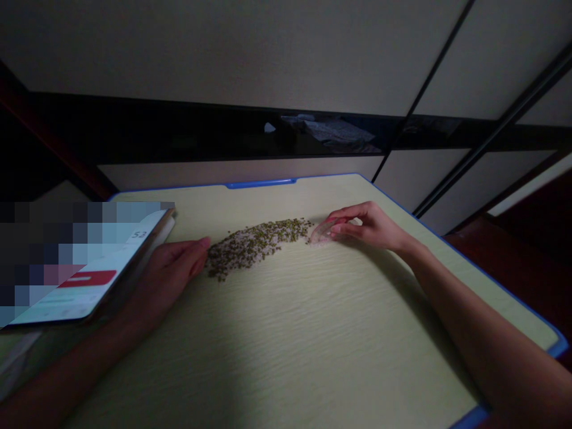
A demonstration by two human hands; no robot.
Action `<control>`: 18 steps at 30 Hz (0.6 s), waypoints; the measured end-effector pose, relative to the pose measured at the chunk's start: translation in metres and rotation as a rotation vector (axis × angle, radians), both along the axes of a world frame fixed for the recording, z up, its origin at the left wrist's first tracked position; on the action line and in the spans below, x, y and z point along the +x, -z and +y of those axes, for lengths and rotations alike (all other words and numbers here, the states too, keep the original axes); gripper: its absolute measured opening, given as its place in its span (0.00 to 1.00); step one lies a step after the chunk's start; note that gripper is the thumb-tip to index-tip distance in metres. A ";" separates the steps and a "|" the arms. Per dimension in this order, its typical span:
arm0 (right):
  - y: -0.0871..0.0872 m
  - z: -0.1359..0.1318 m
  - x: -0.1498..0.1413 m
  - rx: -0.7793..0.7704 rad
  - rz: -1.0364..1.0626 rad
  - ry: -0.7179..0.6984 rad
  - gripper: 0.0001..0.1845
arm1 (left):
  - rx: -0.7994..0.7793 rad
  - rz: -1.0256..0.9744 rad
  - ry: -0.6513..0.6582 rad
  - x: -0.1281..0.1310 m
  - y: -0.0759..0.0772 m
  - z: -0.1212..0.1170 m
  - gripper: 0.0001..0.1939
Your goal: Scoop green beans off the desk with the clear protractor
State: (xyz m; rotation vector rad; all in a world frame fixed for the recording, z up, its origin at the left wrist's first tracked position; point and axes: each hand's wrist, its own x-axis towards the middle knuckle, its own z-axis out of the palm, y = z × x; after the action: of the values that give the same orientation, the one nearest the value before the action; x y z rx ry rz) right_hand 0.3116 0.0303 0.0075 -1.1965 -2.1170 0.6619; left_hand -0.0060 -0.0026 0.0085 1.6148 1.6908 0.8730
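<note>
A long heap of small green beans mixed with pale grains lies across the middle of a pale wood-grain table. My left hand rests flat on its edge at the heap's left end, fingers stretched out together and touching the beans. My right hand is at the heap's right end, its fingers closed on a small clear plastic cup tilted with its mouth toward the beans.
A lit tablet or phone lies at the table's left, right beside my left hand. The table has a blue rim. Beyond it are a pale wall and dark sliding-door frames; the room is dim.
</note>
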 end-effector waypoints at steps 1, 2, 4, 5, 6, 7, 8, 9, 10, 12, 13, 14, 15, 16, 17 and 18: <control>0.000 0.000 -0.001 0.004 -0.009 0.004 0.14 | -0.001 0.000 -0.002 0.000 0.000 0.000 0.20; -0.001 -0.001 -0.002 0.009 -0.018 0.011 0.15 | -0.002 0.002 -0.004 0.000 0.000 0.000 0.20; -0.001 -0.001 -0.003 0.020 -0.025 0.029 0.15 | -0.002 0.007 -0.005 0.000 0.001 0.001 0.21; -0.001 -0.001 -0.003 0.028 -0.023 0.039 0.15 | -0.003 0.010 -0.009 0.000 0.001 0.001 0.21; -0.001 0.000 -0.002 0.034 -0.016 0.048 0.14 | -0.005 0.014 -0.012 -0.001 0.001 0.002 0.21; -0.001 0.000 -0.002 0.038 -0.009 0.054 0.14 | -0.004 0.015 -0.014 -0.001 0.001 0.002 0.21; -0.001 0.000 -0.002 0.039 -0.003 0.057 0.14 | -0.004 0.016 -0.013 0.000 0.001 0.002 0.21; -0.001 0.001 -0.002 0.038 0.001 0.059 0.14 | -0.004 0.016 -0.015 0.000 0.001 0.002 0.21; -0.001 0.001 -0.001 0.037 0.001 0.061 0.14 | -0.007 0.016 -0.016 0.000 0.000 0.001 0.20; -0.001 0.001 -0.001 0.043 -0.009 0.070 0.13 | -0.012 0.013 -0.025 0.001 -0.001 0.001 0.20; -0.001 0.001 -0.001 0.049 -0.016 0.077 0.12 | -0.010 0.010 -0.030 0.000 0.000 0.001 0.20; -0.001 0.002 -0.001 0.054 -0.021 0.082 0.12 | -0.010 0.007 -0.029 0.000 0.000 0.001 0.20; -0.001 0.002 -0.002 0.059 -0.023 0.084 0.12 | -0.005 0.001 -0.026 0.000 0.001 0.001 0.20; -0.001 0.002 -0.002 0.064 -0.022 0.084 0.12 | -0.005 -0.005 -0.020 -0.001 0.001 0.001 0.21; -0.001 0.002 -0.002 0.068 -0.021 0.082 0.12 | -0.005 -0.011 -0.014 -0.001 0.002 0.001 0.21; 0.000 0.002 -0.003 0.072 -0.020 0.080 0.12 | -0.006 -0.016 -0.010 -0.001 0.002 0.001 0.21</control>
State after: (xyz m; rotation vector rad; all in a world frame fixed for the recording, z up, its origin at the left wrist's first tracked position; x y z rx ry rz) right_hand 0.3091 0.0324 0.0077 -1.2460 -2.0799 0.5362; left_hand -0.0075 -0.0013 0.0063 1.5920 1.6908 0.8826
